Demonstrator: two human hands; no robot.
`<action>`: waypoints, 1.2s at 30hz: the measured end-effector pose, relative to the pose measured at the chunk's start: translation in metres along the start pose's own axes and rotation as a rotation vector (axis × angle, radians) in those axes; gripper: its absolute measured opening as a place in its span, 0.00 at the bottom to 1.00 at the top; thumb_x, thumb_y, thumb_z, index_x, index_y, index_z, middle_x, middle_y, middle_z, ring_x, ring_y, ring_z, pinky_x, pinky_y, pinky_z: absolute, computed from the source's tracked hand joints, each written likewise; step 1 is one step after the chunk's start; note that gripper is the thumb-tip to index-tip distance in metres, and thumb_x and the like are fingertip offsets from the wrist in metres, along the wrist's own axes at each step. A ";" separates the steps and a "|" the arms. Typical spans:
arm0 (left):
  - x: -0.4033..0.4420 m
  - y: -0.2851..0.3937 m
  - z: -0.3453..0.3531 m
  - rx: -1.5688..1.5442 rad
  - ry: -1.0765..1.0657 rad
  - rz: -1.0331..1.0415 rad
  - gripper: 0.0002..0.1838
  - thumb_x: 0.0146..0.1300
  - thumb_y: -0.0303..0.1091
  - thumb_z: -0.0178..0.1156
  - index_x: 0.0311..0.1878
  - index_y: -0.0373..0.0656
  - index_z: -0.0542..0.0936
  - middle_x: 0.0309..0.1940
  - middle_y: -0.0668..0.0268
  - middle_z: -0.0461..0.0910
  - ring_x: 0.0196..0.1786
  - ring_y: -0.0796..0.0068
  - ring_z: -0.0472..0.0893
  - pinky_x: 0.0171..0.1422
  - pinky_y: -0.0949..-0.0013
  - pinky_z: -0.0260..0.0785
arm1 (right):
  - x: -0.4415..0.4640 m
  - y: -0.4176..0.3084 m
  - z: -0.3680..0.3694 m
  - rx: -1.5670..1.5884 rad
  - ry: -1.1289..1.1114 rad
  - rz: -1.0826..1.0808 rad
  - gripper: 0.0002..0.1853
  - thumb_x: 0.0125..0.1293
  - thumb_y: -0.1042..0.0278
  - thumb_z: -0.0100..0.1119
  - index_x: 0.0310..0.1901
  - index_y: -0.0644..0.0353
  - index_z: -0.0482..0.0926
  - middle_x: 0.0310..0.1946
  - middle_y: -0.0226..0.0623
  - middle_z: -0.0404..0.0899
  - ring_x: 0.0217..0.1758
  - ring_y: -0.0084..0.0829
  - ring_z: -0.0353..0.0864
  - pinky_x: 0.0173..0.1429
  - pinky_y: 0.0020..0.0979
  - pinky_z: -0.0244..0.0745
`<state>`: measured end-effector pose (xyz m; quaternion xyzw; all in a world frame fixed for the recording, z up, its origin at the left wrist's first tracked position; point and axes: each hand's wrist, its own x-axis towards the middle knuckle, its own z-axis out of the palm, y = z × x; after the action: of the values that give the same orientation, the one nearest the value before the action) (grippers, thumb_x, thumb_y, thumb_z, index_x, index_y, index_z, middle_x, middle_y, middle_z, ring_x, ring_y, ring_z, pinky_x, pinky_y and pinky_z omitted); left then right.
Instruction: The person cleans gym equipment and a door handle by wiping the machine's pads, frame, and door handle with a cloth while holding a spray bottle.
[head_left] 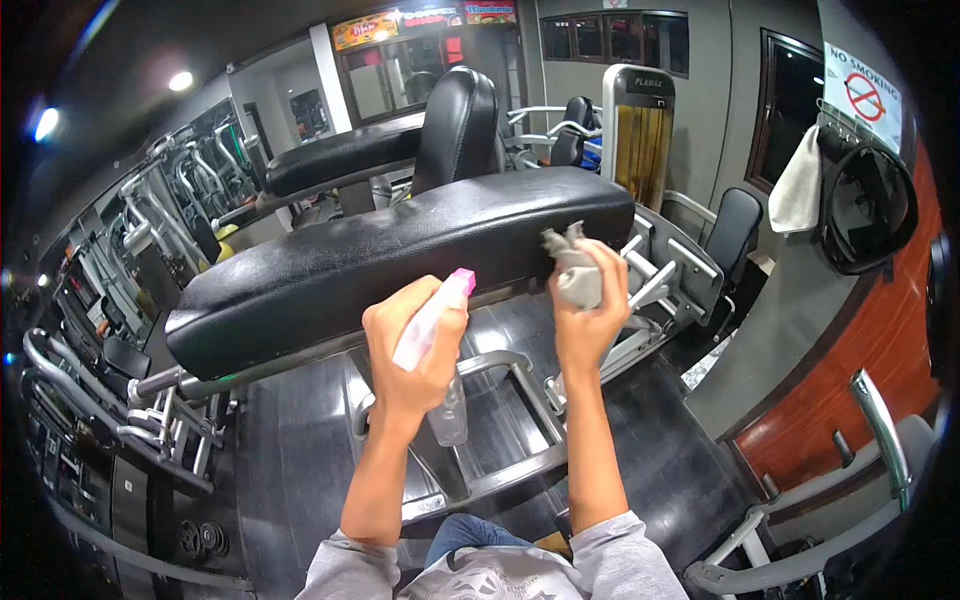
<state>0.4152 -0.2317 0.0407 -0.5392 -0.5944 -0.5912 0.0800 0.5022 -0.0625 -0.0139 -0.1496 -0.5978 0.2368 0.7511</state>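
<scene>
My left hand (390,330) is wrapped around a spray bottle (450,415) with a white head, a pink nozzle tip and a clear body hanging below the fist. The nozzle points forward at a long black padded bench (400,240). Bunched in my right hand (600,320) is a grey cloth (578,283), its loose end sticking up above the fingers. That hand is in front of the right part of the pad; whether the cloth touches it I cannot tell.
An upright black backrest (460,125) rises behind the pad. Below is a grey metal frame (510,470) on a dark floor. Weight machines (190,180) line the left. On the right, a white cloth (797,185) and a black bag-like item (870,205) hang beneath a no-smoking sign (862,95).
</scene>
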 end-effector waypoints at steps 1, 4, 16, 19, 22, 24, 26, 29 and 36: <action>0.001 -0.002 0.000 0.012 0.001 0.005 0.22 0.67 0.45 0.54 0.29 0.32 0.79 0.22 0.62 0.78 0.18 0.79 0.75 0.23 0.74 0.64 | 0.002 -0.007 0.001 0.003 0.005 0.055 0.23 0.46 0.82 0.67 0.48 0.60 0.82 0.46 0.39 0.81 0.51 0.40 0.81 0.58 0.36 0.73; 0.001 0.001 -0.002 0.068 0.002 0.033 0.22 0.67 0.45 0.53 0.29 0.31 0.79 0.22 0.62 0.78 0.18 0.78 0.75 0.23 0.74 0.64 | 0.001 -0.019 0.008 0.003 0.038 0.093 0.23 0.46 0.82 0.68 0.48 0.60 0.82 0.46 0.40 0.81 0.51 0.40 0.81 0.58 0.36 0.73; -0.024 0.021 -0.079 -0.089 0.104 -0.177 0.17 0.61 0.42 0.60 0.31 0.33 0.79 0.24 0.64 0.78 0.20 0.80 0.75 0.28 0.76 0.65 | -0.007 -0.040 0.018 -0.036 -0.196 -0.270 0.27 0.39 0.80 0.72 0.47 0.53 0.83 0.47 0.36 0.81 0.51 0.40 0.77 0.54 0.40 0.73; -0.030 0.010 -0.094 -0.114 0.101 -0.173 0.16 0.59 0.41 0.61 0.30 0.33 0.79 0.24 0.63 0.79 0.20 0.80 0.75 0.28 0.76 0.65 | 0.006 -0.034 0.014 -0.074 -0.035 -0.081 0.23 0.44 0.77 0.71 0.47 0.56 0.83 0.47 0.38 0.81 0.53 0.41 0.79 0.58 0.40 0.73; -0.032 0.004 -0.101 -0.111 0.065 -0.140 0.15 0.58 0.40 0.63 0.30 0.33 0.80 0.24 0.62 0.79 0.20 0.80 0.75 0.27 0.76 0.64 | -0.005 -0.050 0.029 -0.056 0.036 -0.073 0.22 0.45 0.76 0.70 0.47 0.56 0.83 0.47 0.39 0.81 0.54 0.42 0.80 0.58 0.41 0.73; -0.031 0.003 -0.103 -0.106 0.042 -0.135 0.15 0.57 0.39 0.64 0.30 0.34 0.80 0.24 0.62 0.79 0.20 0.80 0.75 0.26 0.76 0.64 | -0.021 -0.064 0.039 0.025 -0.057 -0.151 0.23 0.44 0.77 0.70 0.47 0.54 0.83 0.46 0.38 0.81 0.52 0.42 0.79 0.57 0.41 0.73; -0.030 0.003 -0.104 -0.123 0.017 -0.113 0.13 0.57 0.37 0.66 0.30 0.34 0.81 0.24 0.62 0.80 0.20 0.80 0.75 0.25 0.76 0.64 | -0.041 -0.078 0.045 0.070 -0.202 -0.241 0.25 0.42 0.78 0.70 0.47 0.52 0.84 0.47 0.35 0.81 0.50 0.41 0.79 0.55 0.40 0.73; -0.030 0.010 -0.103 -0.043 0.015 -0.220 0.12 0.57 0.35 0.67 0.29 0.33 0.82 0.24 0.62 0.81 0.20 0.80 0.75 0.25 0.76 0.64 | -0.056 -0.064 0.048 0.049 -0.219 -0.343 0.25 0.42 0.79 0.69 0.47 0.50 0.84 0.48 0.30 0.80 0.48 0.40 0.78 0.53 0.39 0.73; -0.029 0.004 -0.100 -0.108 -0.005 -0.242 0.11 0.59 0.33 0.66 0.29 0.33 0.83 0.24 0.62 0.82 0.20 0.81 0.76 0.25 0.76 0.65 | -0.038 -0.041 0.036 -0.009 0.031 -0.075 0.22 0.44 0.74 0.72 0.46 0.58 0.82 0.48 0.41 0.80 0.54 0.43 0.78 0.58 0.40 0.72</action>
<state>0.3759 -0.3277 0.0508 -0.4686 -0.6226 -0.6263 -0.0224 0.4681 -0.1197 -0.0163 -0.1339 -0.5925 0.2034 0.7679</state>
